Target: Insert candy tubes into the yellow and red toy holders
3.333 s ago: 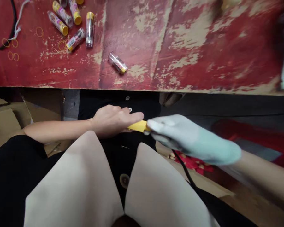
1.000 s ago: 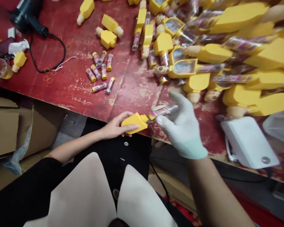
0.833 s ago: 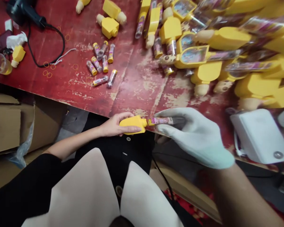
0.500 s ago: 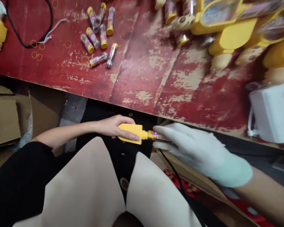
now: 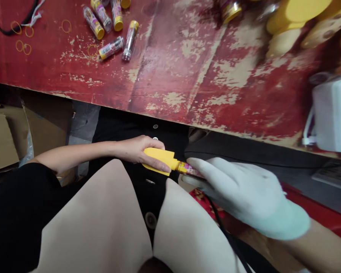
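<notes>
Labelled tube (image 5: pixel 188 169), moved from tabletop (image 5: pixel 165 72) to right hand (image 5: pixel 241 189).
Formerly loose near the front edge; now in the gloved grip, its yellow end, apart a second ago, meeting the neck of the yellow piece (image 5: pixel 159 158). Left hand (image 5: pixel 140 149) and right hand lowered beyond the edge.

Worn red table (image 5: pixel 167 70): capped tubes (image 5: pixel 130 41), thin rings (image 5: pixel 66 32), yellow pieces (image 5: pixel 299 11), white box (image 5: pixel 333 113).

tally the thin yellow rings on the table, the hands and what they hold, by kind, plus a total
Left hand and gloved right hand: 2
Yellow piece in left hand: 1
Labelled tube in right hand: 1
Thin yellow rings clearly seen on the table: 6
Total: 10
</notes>
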`<state>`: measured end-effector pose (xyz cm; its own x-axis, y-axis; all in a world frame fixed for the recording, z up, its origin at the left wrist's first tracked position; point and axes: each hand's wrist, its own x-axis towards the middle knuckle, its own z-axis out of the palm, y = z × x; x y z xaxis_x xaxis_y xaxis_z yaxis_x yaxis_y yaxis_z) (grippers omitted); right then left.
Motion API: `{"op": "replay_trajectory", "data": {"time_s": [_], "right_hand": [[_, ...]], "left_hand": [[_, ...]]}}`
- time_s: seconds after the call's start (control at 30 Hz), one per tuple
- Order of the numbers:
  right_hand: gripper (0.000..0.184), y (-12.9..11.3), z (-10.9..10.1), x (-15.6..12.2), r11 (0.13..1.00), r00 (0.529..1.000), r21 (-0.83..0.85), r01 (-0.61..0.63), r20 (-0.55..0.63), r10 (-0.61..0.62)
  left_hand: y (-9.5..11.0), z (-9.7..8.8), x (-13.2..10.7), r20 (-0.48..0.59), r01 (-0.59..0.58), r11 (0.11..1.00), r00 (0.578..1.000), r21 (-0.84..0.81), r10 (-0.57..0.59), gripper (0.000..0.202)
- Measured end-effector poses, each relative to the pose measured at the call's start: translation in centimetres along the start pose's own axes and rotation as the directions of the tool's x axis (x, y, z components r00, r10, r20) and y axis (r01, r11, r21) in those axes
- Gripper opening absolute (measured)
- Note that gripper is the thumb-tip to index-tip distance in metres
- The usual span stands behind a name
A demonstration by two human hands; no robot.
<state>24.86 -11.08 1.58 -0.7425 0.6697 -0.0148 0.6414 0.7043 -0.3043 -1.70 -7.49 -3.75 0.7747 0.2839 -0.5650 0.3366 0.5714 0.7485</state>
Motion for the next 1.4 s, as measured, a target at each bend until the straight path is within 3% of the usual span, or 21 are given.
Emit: {"op": "replay_trajectory", "data": {"time_s": [0.1, 0.2, 0.3, 0.4, 0.5, 0.57, 0.63, 0.77, 0.9, 1.03, 1.23, 1.33, 1.4], "right_hand": [[0.04, -0.3, 0.2, 0.1, 0.989, 0.989, -0.069, 0.132, -0.064, -0.136], [0.049, -1.5, 0.1, 0.1, 0.999, 0.997, 0.013, 0.049, 0.057, -0.05], [0.056, -2.5, 0.3, 0.4, 0.996, 0.972, 0.072, -0.055, 0.231, 0.037], [0.058, -2.1, 1.3, 0.6, 0.986, 0.949, 0.089, -0.14, 0.296, 0.108], [0.053, -1.4, 2.3, -0.1, 0.957, 0.949, 0.188, -0.222, 0.266, 0.168], [0.052, -1.3, 2.9, -0.7, 0.937, 0.965, 0.266, -0.229, 0.19, 0.182], [0.05, -1.2, 3.5, -1.1, 0.943, 0.98, 0.268, -0.197, 0.075, 0.183], [0.045, -0.6, 3.9, -1.4, 0.986, 0.994, 0.151, -0.074, -0.072, 0.085], [0.037, -1.0, 3.1, -1.4, 0.995, 0.995, 0.095, 0.045, -0.091, -0.036], [0.036, -2.3, 2.2, -1.3, 0.997, 0.997, 0.054, 0.06, -0.04, -0.058], [0.046, -2.3, 3.0, -0.6, 0.969, 0.999, 0.246, -0.033, 0.039, 0.024], [0.046, -1.9, 3.2, -0.2, 0.903, 0.981, 0.391, -0.18, 0.135, 0.137], [0.046, -1.6, 3.2, 0.1, 0.818, 0.947, 0.487, -0.307, 0.239, 0.213]], "left_hand": [[-0.4, 0.0, 0.0, 0.008, -0.004, 1.0, 1.0, 0.022, 0.004, 0.049], [-0.2, 0.3, -0.5, 0.027, 0.026, 0.999, 0.999, 0.025, -0.027, 0.047], [0.1, 0.2, -0.8, -0.038, 0.049, 0.995, 0.998, 0.091, -0.046, 0.038], [0.0, -0.4, -0.1, -0.019, 0.063, 0.991, 0.998, 0.116, -0.061, 0.034], [0.0, -0.3, 0.5, 0.005, 0.095, 0.991, 0.995, 0.093, -0.095, 0.037], [0.3, 0.1, 0.5, -0.05, 0.116, 0.988, 0.993, 0.098, -0.111, 0.041], [0.6, 0.4, 0.5, -0.107, 0.105, 0.984, 0.99, 0.142, -0.09, 0.048], [1.0, 0.5, 0.4, -0.071, 0.073, 0.971, 0.996, 0.226, -0.058, 0.055], [0.9, 1.0, -0.1, -0.055, 0.071, 0.952, 0.997, 0.298, -0.057, 0.053], [0.5, 1.6, -0.4, -0.029, 0.055, 0.918, 0.998, 0.393, -0.048, 0.051], [-0.4, 1.4, -0.5, -0.024, 0.036, 0.922, 0.999, 0.387, -0.029, 0.055], [0.0, 1.8, -0.9, -0.104, 0.063, 0.885, 0.994, 0.461, -0.016, 0.059], [0.6, 2.2, -1.0, -0.164, 0.087, 0.813, 0.986, 0.575, 0.011, 0.06]]}}
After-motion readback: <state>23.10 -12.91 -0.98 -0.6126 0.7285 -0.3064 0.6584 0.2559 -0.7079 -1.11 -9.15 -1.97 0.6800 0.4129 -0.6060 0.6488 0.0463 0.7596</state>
